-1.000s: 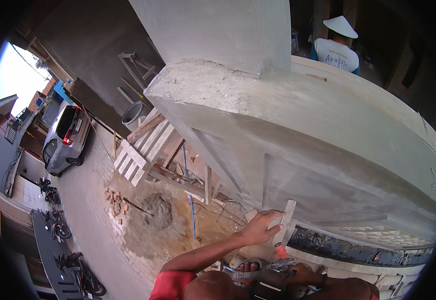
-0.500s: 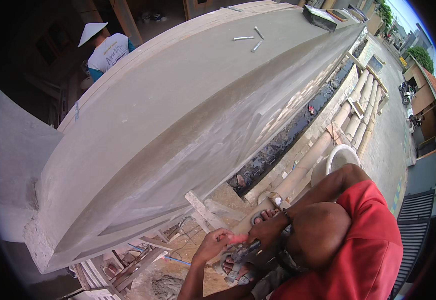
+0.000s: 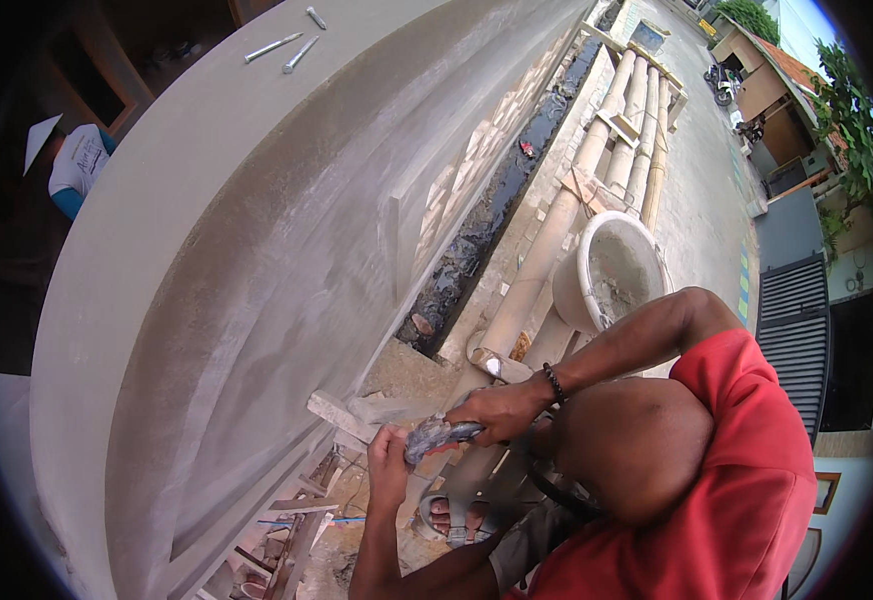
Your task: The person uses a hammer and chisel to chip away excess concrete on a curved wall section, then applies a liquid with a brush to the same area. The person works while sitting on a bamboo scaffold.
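Note:
Low in front of me, my left hand [image 3: 389,462] and my right hand [image 3: 502,410] meet at a grey, crusted thing [image 3: 439,436] with a bit of red under it. I cannot make out its kind. My left fingers close round its left end, while my right hand, with a dark bead bracelet at the wrist, grips the other end. Beside my left hand a wooden strip [image 3: 342,415] leans against the grey plastered wall [image 3: 257,330]. Below my hands are feet in sandals [image 3: 442,515].
A mortar-smeared bucket [image 3: 592,270] stands right of my right forearm, by bamboo poles [image 3: 607,130]. A muddy ditch [image 3: 487,240] runs along the wall. Several large nails [image 3: 275,47] lie on the wall's top. A person in a pointed hat [image 3: 77,165] is at far left.
My view has turned, shifting the wall left and bringing the bucket fully into sight. My hands have come up, and the grey thing now shows between them where a pinkish piece showed before.

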A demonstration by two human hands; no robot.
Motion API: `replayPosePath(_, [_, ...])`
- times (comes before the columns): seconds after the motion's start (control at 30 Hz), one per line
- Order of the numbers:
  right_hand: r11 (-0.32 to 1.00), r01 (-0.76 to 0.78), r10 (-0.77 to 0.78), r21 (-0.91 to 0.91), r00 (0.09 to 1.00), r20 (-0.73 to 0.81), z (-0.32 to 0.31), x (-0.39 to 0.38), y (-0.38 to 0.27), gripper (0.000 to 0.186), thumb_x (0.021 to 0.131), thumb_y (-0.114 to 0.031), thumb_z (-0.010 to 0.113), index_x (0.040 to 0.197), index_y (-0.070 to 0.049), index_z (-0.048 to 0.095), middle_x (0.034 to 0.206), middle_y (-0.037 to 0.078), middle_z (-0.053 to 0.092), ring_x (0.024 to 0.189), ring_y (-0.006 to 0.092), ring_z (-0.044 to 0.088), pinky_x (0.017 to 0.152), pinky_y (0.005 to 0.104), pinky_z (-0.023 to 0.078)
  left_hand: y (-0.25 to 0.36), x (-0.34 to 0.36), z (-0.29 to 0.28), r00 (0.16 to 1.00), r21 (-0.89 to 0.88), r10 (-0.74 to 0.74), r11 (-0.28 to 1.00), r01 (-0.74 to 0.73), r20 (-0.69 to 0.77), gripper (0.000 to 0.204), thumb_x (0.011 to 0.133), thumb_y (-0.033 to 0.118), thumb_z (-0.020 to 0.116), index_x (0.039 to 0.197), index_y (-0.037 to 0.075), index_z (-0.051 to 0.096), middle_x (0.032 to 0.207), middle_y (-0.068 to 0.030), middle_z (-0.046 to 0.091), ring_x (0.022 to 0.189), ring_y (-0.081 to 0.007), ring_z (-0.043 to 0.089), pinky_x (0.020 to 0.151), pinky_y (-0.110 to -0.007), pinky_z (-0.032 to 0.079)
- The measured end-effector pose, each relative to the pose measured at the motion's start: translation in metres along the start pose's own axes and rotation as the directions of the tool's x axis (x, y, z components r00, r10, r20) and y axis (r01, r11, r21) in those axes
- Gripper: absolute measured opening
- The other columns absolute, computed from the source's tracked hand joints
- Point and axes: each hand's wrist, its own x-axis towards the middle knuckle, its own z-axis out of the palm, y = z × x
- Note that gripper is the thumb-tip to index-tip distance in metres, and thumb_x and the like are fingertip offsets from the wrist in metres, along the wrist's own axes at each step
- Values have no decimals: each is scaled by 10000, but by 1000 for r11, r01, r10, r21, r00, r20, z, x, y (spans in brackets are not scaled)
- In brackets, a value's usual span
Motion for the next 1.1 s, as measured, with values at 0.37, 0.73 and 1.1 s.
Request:
replayPosePath(0.37, [896,-430,295,-111,763,-576,-23,-68,-3,264,858,-187,577,1008,-11,451,754,248,599,756,435,600,676,501,459,10,34,-1,990,327,77,939,-112,119,224,941,180,460,784,26,500,664,2,468,623,-71,417,553,-271,371])
replayPosePath(0.73, [783,-622,351,-11,456,-818,21,-108,114,276,870,-148,582,1048,19,452,1005,248,475,954,429,504,832,485,411,42,4,7,984,449,32,887,-108,173,191,918,146,480,808,-5,520,679,-39,499,652,-105,439,597,-288,388])
replayPosePath(1.1, [785,-613,240,-85,428,-871,11,-87,143,291,839,-180,630,1018,14,507,985,218,486,951,394,475,864,469,383,110,17,52,955,606,74,758,-241,287,227,925,186,491,799,-2,515,689,-49,515,674,-111,456,626,-309,401])
